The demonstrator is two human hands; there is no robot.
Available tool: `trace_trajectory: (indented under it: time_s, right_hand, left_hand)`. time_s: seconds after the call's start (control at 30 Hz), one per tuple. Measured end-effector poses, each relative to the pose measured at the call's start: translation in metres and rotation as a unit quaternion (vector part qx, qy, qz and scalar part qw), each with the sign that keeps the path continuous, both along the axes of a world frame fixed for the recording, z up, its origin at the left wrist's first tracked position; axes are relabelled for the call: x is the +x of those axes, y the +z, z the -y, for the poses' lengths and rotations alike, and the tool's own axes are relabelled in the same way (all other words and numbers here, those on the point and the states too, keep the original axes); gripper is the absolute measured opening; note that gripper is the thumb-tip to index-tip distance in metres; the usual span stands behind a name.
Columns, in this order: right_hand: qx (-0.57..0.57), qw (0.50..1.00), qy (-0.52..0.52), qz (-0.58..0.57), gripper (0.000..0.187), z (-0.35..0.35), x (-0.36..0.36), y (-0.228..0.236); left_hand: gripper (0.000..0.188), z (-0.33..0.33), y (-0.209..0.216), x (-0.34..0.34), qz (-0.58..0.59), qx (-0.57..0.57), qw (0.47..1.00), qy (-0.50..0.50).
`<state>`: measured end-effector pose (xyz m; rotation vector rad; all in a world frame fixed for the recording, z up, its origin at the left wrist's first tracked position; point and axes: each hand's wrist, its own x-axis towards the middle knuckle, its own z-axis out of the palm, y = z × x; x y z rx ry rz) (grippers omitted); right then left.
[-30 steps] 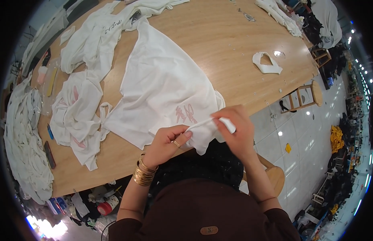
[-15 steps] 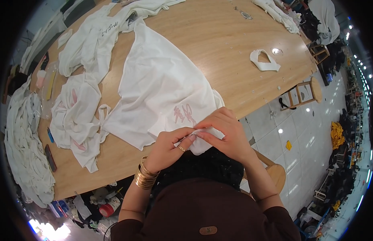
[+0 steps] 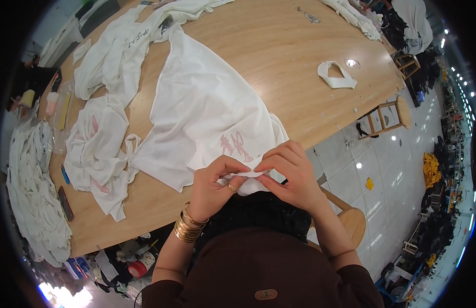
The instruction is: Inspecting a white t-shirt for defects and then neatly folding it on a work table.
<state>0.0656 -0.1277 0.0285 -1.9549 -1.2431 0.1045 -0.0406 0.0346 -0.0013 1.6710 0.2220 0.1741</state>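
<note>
A white garment (image 3: 207, 97) with pink lettering is spread over the near part of the wooden table, its near edge lifted at the table's rim. My left hand (image 3: 216, 180), with a ring and gold bangles at the wrist, pinches that edge between thumb and finger. Close beside it my right hand (image 3: 290, 174) pinches the same edge, the fingertips of both hands almost meeting. A narrow folded strip of the cloth shows between the two thumbs. Below the hands a flap of the fabric hangs over my lap.
The wooden table (image 3: 284, 61) bears a white garment with pink marks (image 3: 97, 133), another with dark lettering (image 3: 112, 56) and a white neckband-like loop (image 3: 336, 75). White cloth (image 3: 35, 190) is heaped at the left edge. Wooden stools (image 3: 392, 118) stand to the right.
My right hand has shifted slightly lower and my fingers have re-gripped the edge, so more of the folded strip shows. At the far left a person's dark sleeve and hand have come into view.
</note>
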Motion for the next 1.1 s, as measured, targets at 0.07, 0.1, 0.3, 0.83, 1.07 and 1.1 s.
trace_trajectory:
  time_s: [0.07, 0.1, 0.3, 0.83, 1.07, 1.1]
  right_hand:
    - [0.006, 1.000, 0.001, 0.005, 0.014, 0.000, 0.002, -0.005]
    - [0.013, 1.000, 0.002, 0.009, 0.012, -0.001, 0.003, -0.007]
    - [0.040, 0.948, -0.134, -0.286, 0.011, 0.000, 0.005, 0.005]
    - [0.033, 0.995, -0.087, 0.027, 0.017, -0.031, 0.008, -0.009]
    - [-0.076, 0.997, 0.019, 0.017, 0.037, -0.041, -0.016, -0.101]
    - [-0.072, 0.997, 0.026, 0.021, 0.037, -0.044, -0.014, -0.113]
  left_hand:
    - [0.016, 0.001, 0.001, 0.001, -0.005, -0.004, 1.000, 0.007]
    - [0.016, 0.001, 0.001, 0.003, -0.005, -0.003, 1.000, 0.007]
    - [0.020, -0.014, -0.012, 0.019, -0.003, 0.061, 0.998, -0.012]
    - [0.036, -0.023, -0.029, 0.007, -0.041, -0.004, 0.998, -0.049]
    - [0.034, -0.054, -0.121, -0.015, -0.100, -0.470, 0.870, 0.108]
    - [0.032, -0.057, -0.123, -0.017, -0.105, -0.475, 0.870, 0.084]
